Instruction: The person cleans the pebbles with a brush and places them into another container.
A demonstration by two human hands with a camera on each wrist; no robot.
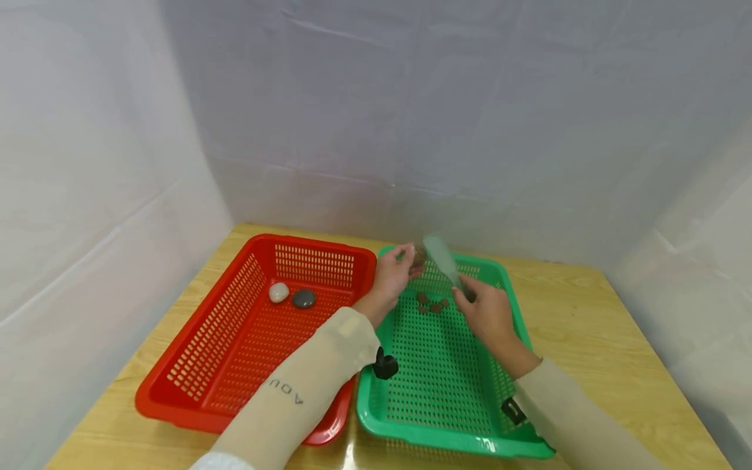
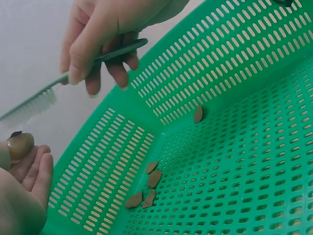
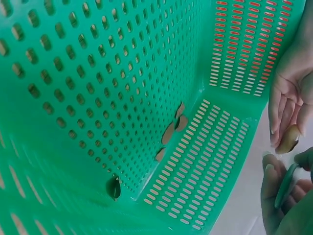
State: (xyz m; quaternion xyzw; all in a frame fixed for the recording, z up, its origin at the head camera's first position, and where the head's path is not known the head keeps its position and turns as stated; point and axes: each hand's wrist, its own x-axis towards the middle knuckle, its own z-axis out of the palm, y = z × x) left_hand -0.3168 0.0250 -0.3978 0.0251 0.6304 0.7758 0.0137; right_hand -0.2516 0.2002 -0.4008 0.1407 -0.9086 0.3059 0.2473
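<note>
My left hand [image 1: 388,279] holds a smooth yellowish-brown pebble [image 2: 20,148] between thumb and fingers, over the far end of the green basket [image 1: 367,408]. A dark flake [image 2: 16,133] sticks to the pebble's top. My right hand [image 1: 490,316] grips the handle of a pale green brush [image 1: 442,260] with whitish bristles [image 2: 36,108]. In the left wrist view the bristles hang just above the pebble, apart from it. Several brown flakes [image 1: 436,307] lie on the green basket's floor below the hands.
To the left stands a red basket [image 1: 176,414] with a white pebble [image 1: 279,292] and a dark grey pebble [image 1: 303,299] inside. Both baskets rest side by side on a wooden table [image 1: 576,320]. Pale sheeting [image 1: 399,117] rises behind and at both sides.
</note>
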